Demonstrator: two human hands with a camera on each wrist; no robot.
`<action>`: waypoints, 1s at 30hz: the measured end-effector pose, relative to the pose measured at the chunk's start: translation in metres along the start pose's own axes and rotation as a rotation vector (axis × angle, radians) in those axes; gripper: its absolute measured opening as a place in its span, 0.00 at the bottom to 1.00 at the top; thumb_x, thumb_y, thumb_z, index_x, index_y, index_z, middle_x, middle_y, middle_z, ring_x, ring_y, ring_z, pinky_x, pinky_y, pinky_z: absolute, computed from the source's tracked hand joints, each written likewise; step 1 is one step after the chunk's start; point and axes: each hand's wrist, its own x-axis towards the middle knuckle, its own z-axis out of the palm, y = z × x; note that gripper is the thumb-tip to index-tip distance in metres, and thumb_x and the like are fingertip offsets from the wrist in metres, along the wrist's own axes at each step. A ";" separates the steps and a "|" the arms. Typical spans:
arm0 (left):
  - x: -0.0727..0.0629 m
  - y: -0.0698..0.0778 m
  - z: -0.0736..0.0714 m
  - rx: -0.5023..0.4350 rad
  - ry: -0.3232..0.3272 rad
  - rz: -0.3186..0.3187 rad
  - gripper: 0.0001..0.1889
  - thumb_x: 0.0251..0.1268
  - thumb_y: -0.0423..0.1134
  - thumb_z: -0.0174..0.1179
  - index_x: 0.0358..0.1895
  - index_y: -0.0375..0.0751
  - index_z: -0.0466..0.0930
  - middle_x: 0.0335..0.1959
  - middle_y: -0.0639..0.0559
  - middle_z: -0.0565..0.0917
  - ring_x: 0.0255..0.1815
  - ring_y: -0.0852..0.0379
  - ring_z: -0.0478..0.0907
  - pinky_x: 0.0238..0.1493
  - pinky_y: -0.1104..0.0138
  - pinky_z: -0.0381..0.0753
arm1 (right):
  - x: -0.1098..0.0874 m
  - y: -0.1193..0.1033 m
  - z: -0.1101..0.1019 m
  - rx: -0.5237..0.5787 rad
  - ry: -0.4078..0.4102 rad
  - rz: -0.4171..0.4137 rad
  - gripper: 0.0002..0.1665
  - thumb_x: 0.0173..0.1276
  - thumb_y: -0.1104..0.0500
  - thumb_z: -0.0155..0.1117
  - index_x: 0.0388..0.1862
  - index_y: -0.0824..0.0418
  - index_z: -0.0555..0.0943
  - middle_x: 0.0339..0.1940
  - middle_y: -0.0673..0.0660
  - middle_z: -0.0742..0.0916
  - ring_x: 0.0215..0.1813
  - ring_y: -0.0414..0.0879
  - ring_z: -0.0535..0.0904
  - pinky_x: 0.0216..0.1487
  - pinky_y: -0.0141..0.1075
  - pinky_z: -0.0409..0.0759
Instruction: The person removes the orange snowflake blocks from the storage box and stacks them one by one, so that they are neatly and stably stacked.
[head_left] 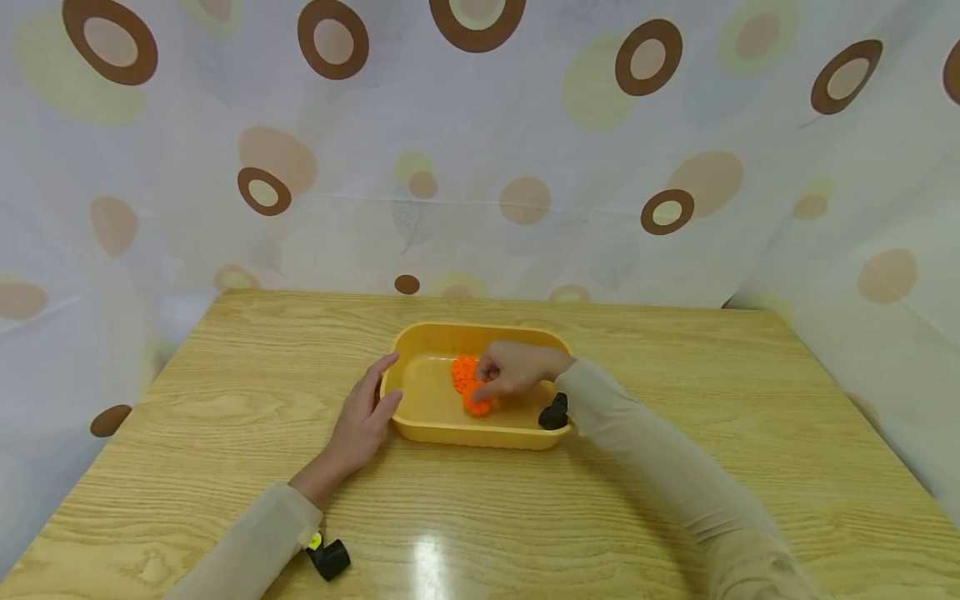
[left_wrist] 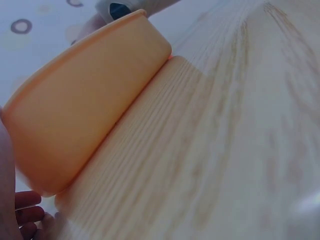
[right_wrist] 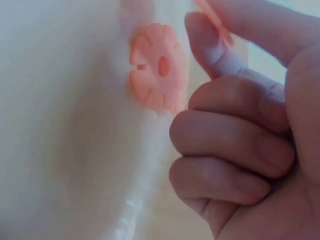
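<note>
A yellow plastic basin sits on the wooden table, its outer wall filling much of the left wrist view. My left hand grips its left end, with the thumb at the rim. In the basin, my right hand pinches a thin orange disc between thumb and forefinger, the other fingers curled into the palm. Just beside that hand is another orange disc, flower-shaped, with notches round its edge and a hole in the middle. From the head, orange pieces show left of the right hand; their number is unclear.
A black wrist camera on the right arm overlaps the basin's right end. Another black camera hangs at the left sleeve. Behind the wooden table hangs a white cloth with brown and beige circles.
</note>
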 end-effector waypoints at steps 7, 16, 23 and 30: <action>0.000 0.001 -0.001 -0.011 -0.004 -0.007 0.25 0.74 0.35 0.48 0.71 0.35 0.59 0.70 0.34 0.63 0.71 0.38 0.61 0.69 0.45 0.60 | -0.002 0.001 -0.003 0.028 0.047 0.040 0.26 0.68 0.54 0.63 0.11 0.54 0.67 0.11 0.45 0.65 0.16 0.37 0.57 0.24 0.28 0.57; -0.001 -0.002 0.001 0.006 0.009 0.003 0.25 0.73 0.33 0.48 0.71 0.35 0.59 0.70 0.34 0.64 0.70 0.38 0.62 0.67 0.42 0.61 | -0.006 0.004 -0.007 0.071 0.094 0.011 0.22 0.72 0.56 0.57 0.18 0.63 0.74 0.12 0.46 0.64 0.16 0.38 0.55 0.24 0.30 0.58; 0.000 -0.003 0.001 0.011 0.006 0.007 0.26 0.73 0.34 0.49 0.71 0.35 0.59 0.69 0.34 0.65 0.68 0.38 0.64 0.66 0.43 0.63 | -0.014 0.003 -0.015 0.094 0.129 0.031 0.22 0.74 0.56 0.55 0.24 0.72 0.78 0.12 0.47 0.63 0.16 0.40 0.52 0.26 0.31 0.58; 0.000 -0.001 0.001 0.001 -0.004 -0.018 0.26 0.74 0.36 0.48 0.72 0.35 0.59 0.70 0.34 0.64 0.70 0.37 0.62 0.67 0.43 0.61 | -0.021 0.000 -0.028 0.124 0.164 0.093 0.18 0.74 0.57 0.54 0.32 0.70 0.81 0.12 0.46 0.62 0.15 0.40 0.52 0.23 0.31 0.58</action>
